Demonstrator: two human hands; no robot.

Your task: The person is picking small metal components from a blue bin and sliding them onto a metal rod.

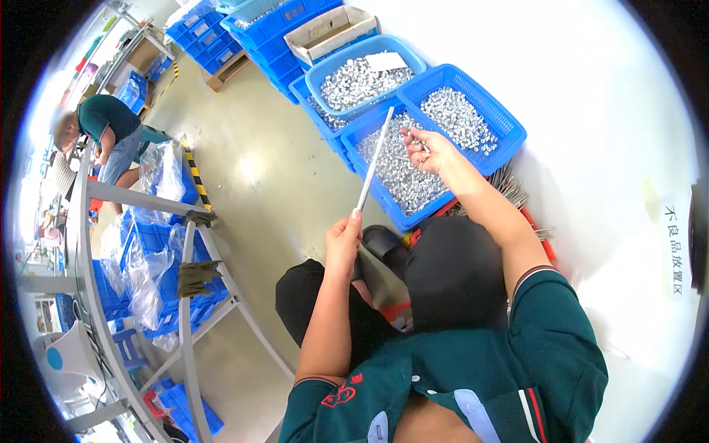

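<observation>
A thin, straight metal rod (378, 156) stands tilted upward from my left hand (343, 242), whose fingers are closed around its lower end. The rod's far end reaches over a blue crate (378, 193) full of small silvery nut-like metal parts (413, 186). Above those parts is my right hand (428, 150), palm turned up and fingers curled together. Something small may be between its fingertips, but I cannot make it out. The rod and my right hand are apart.
Beside the crate sit another blue basket (512, 134) and a light-blue tub (316, 83) of similar parts. Many metal rods (509, 189) lie under my right forearm. A metal frame (190, 325) and bagged blue crates (159, 244) stand left. Farther off, a person (111, 122) bends over.
</observation>
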